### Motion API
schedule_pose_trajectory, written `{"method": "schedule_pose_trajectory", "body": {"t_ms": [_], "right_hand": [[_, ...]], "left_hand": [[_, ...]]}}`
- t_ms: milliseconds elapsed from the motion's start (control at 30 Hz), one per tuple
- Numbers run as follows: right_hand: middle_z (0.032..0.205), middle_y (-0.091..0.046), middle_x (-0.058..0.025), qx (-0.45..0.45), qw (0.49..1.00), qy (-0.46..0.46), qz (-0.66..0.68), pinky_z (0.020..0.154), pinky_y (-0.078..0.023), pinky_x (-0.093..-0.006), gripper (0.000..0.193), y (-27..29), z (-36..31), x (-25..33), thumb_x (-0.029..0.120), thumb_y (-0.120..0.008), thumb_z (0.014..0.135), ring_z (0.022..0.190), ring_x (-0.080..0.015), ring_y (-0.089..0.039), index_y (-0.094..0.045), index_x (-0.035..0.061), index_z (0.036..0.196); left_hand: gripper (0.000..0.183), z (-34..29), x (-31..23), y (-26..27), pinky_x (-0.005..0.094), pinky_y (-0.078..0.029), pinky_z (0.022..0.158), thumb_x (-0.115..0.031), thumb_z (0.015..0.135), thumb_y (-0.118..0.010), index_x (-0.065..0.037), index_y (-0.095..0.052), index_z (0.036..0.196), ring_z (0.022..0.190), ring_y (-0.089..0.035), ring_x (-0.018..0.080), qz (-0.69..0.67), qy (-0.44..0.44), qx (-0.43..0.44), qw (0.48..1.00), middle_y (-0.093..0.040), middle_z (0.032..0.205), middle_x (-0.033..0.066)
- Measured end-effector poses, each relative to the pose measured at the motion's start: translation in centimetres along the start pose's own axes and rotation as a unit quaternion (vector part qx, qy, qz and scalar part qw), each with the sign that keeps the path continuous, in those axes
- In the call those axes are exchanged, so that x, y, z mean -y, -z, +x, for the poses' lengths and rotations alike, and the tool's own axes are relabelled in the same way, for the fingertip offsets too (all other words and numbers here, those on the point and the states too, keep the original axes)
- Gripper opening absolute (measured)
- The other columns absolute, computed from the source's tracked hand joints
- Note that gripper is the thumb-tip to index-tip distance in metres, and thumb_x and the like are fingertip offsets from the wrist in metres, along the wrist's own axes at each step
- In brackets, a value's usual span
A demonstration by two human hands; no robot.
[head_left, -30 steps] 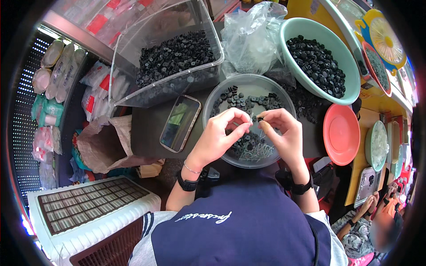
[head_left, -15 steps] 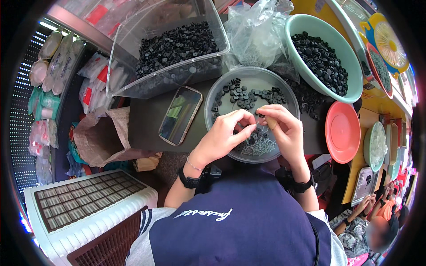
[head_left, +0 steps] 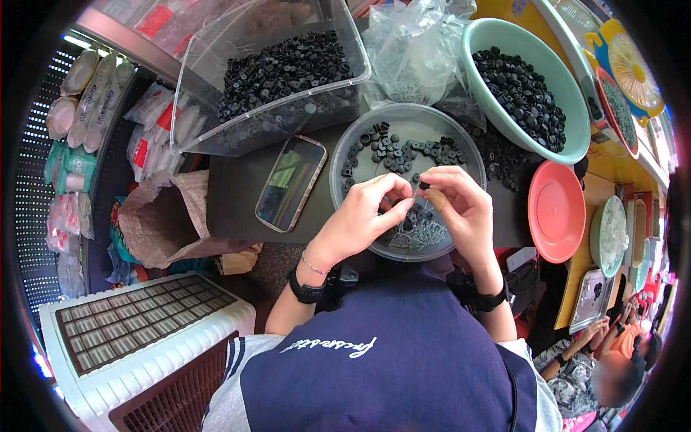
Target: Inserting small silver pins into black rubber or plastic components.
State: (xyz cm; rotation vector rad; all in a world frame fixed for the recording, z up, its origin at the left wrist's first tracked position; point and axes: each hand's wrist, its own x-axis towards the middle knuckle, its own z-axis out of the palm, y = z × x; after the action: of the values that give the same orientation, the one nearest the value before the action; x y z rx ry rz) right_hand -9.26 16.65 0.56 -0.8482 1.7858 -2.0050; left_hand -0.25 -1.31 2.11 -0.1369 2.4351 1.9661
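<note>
Both my hands are close together over a round translucent basin [head_left: 468,129]. Black plastic pieces [head_left: 394,154], some round with a centre hole, lie in its far half, and a heap of silvery screws [head_left: 421,234] in its near part. Between thumb and fingertips, my right hand [head_left: 464,205] pinches a small black cap-like piece [head_left: 424,186]. My left hand [head_left: 374,209] is closed just beside it, thumb against the bent fingers; whatever it grips is too small or hidden to make out.
A clear bin [head_left: 266,115] of black pieces stands far left, a mint-green basin [head_left: 581,137] of black caps far right. Around the work lie a phone [head_left: 291,183], a plastic bag [head_left: 410,54] and a coral plate [head_left: 556,212]. People sit at lower right.
My hands have drawn slightly apart at the fingertips, and the black piece in my right hand shows more clearly. The whole view has shifted a little.
</note>
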Motion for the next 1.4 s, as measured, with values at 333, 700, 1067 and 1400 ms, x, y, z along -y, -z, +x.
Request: {"method": "schedule_pose_trajectory", "body": {"t_ms": [333,700,1067,1400], "right_hand": [[0.111,-0.070,-0.0100,0.011,0.999,-0.014,-0.045,0.087,-0.057,-0.0299,0.021,0.2,0.2,0.6,-0.009,-0.066,0.090,0.099,-0.0185,-0.070,-0.070,-0.0012,0.109],[0.100,-0.068,-0.0105,0.037,0.952,0.100,-0.287,0.076,-0.057,-0.0340,0.016,0.5,0.2,1.0,-0.002,-0.073,0.083,0.087,-0.0274,-0.070,-0.070,0.0026,0.097],[0.098,-0.068,-0.0105,0.022,0.979,0.005,-0.205,0.073,-0.056,-0.0339,0.010,-0.1,0.0,0.7,-0.003,-0.067,0.090,0.079,-0.0244,-0.070,-0.068,-0.0009,0.100],[0.100,-0.066,-0.0108,-0.018,0.942,0.105,-0.318,0.072,-0.055,-0.0352,0.012,-0.3,-0.2,0.3,-0.002,-0.070,0.088,0.083,-0.0277,-0.068,-0.067,0.0022,0.099]], "left_hand": [[0.017,-0.1,0.1,-0.1,0.0282,-0.054,0.080,-0.012,0.097,-0.066,0.001,-0.062,0.106,0.085,-0.065,0.0115,-0.005,-0.007,0.030,1.000,-0.066,0.096,0.0051],[0.015,-0.1,0.2,0.2,0.0279,-0.053,0.078,-0.012,0.097,-0.065,0.000,-0.061,0.104,0.086,-0.064,0.0124,0.003,-0.008,0.033,0.999,-0.064,0.095,0.0054],[0.014,0.1,0.1,-0.4,0.0280,-0.053,0.074,-0.011,0.098,-0.065,0.002,-0.062,0.103,0.081,-0.064,0.0123,0.034,-0.035,-0.016,0.999,-0.063,0.093,0.0062],[0.017,0.1,0.2,-0.4,0.0281,-0.053,0.072,-0.012,0.097,-0.068,0.004,-0.067,0.102,0.078,-0.065,0.0135,0.077,-0.030,-0.027,0.996,-0.067,0.093,0.0084]]}}
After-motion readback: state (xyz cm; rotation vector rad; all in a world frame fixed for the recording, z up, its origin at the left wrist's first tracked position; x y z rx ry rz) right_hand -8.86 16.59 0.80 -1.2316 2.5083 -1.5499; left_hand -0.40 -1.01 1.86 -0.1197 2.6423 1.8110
